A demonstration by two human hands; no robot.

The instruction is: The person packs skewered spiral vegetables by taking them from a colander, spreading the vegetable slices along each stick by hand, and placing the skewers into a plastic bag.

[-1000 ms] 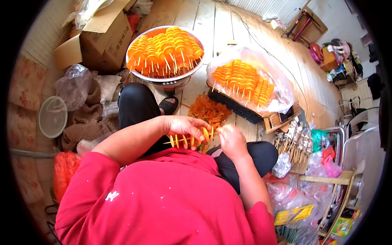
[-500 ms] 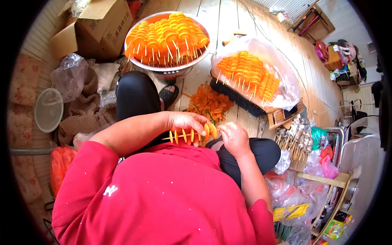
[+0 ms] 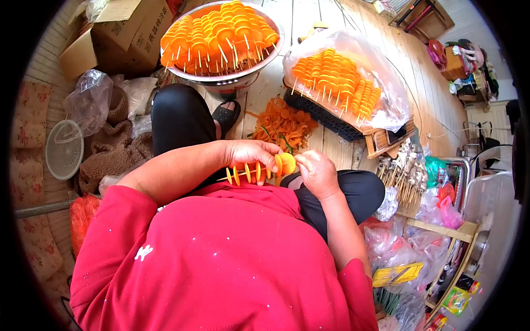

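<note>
My left hand (image 3: 251,155) is closed around a thin skewer strung with spaced round orange slices (image 3: 248,173), which look like carrot or a similar vegetable. The pointed tip sticks out to the left. At the skewer's right end, my right hand (image 3: 317,173) pinches with thumb and fingers beside the last slice, which faces up toward me. Whether those fingers grip the slice's edge or the stick end is hidden. Beyond my hands, a heap of orange peelings (image 3: 281,126) lies on the floor.
A metal basin (image 3: 226,81) piled with orange-slice skewers stands ahead. Right of it, more skewers (image 3: 337,77) lie in a plastic bag on a black crate (image 3: 320,118). Mushroom-like skewers (image 3: 398,176) and a wooden rack (image 3: 436,229) are at the right; a cardboard box (image 3: 124,38) is far left.
The last slice at the right end has turned to show more of its flat face. My left hand has shifted slightly along the skewer, and the whole view has tilted a little.
</note>
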